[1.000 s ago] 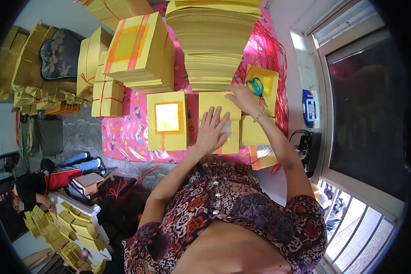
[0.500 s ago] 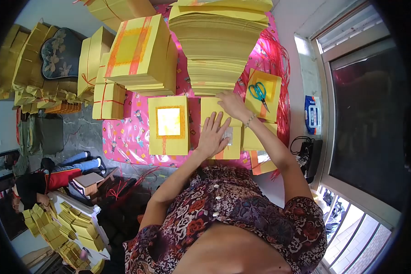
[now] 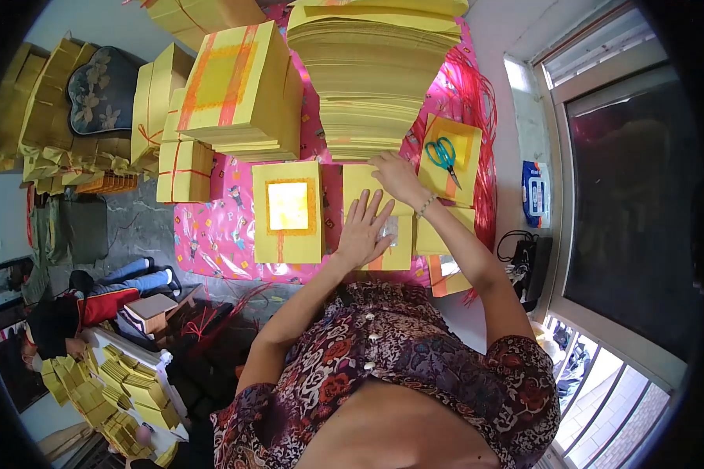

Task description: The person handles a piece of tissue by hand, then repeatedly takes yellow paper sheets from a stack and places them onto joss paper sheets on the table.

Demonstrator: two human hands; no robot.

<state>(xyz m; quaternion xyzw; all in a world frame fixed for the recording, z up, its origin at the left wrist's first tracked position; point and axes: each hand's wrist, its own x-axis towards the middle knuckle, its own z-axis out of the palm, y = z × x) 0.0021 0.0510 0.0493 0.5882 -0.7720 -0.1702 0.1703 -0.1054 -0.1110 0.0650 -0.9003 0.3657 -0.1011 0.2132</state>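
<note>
Right hand [image 3: 400, 180] shifted left along yellow paper [image 3: 356, 180], fingers half-curled, grip unclear; left hand [image 3: 360, 237] flat on it, holding nothing

Two bare hands: one left hand [image 3: 364, 234], one right hand [image 3: 399, 180]. Yellow paper [image 3: 401, 256] beneath them, layers uncountable. One bracelet [image 3: 426, 206]. One pair of teal-handled scissors [image 3: 450, 166]. One tall yellow stack [image 3: 368, 86]. One pink tablecloth [image 3: 219, 254]. Three shirt buttons [image 3: 373, 338]. One blue-and-white packet [image 3: 534, 195]. One flowered cushion [image 3: 102, 94]. At least one co-worker [image 3: 98, 307]. Small yellow bundles [image 3: 119, 371], lower left, overlap too much to count.
</note>
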